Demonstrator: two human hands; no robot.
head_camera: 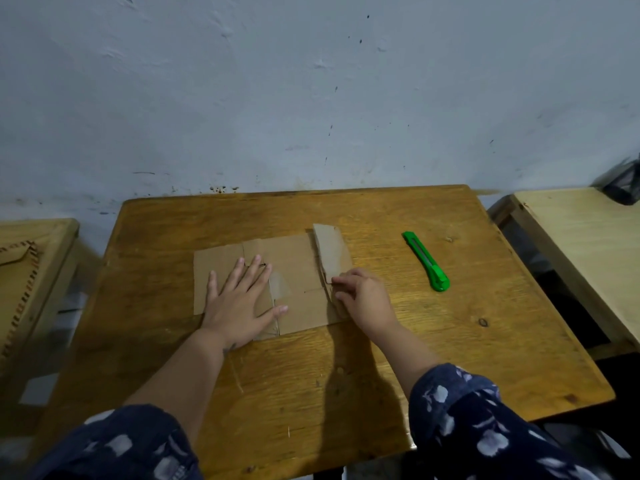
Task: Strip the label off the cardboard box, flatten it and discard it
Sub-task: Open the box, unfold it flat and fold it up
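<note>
A brown cardboard box point(294, 268) lies pressed flat in the middle of the wooden table point(381, 358). My left hand point(239, 299) rests palm down on its left half, fingers spread. My right hand point(363, 299) pinches the box's right flap point(330, 251) at its near end; that flap stands tilted up from the sheet. A patch of clear tape point(280, 285) shows near the centre of the cardboard. I cannot make out any label on the visible side.
A green utility knife point(426, 260) lies on the table to the right of the box. A paler wooden table point(581, 251) stands at the right, another with cardboard pieces point(17, 271) at the left. The wall runs right behind.
</note>
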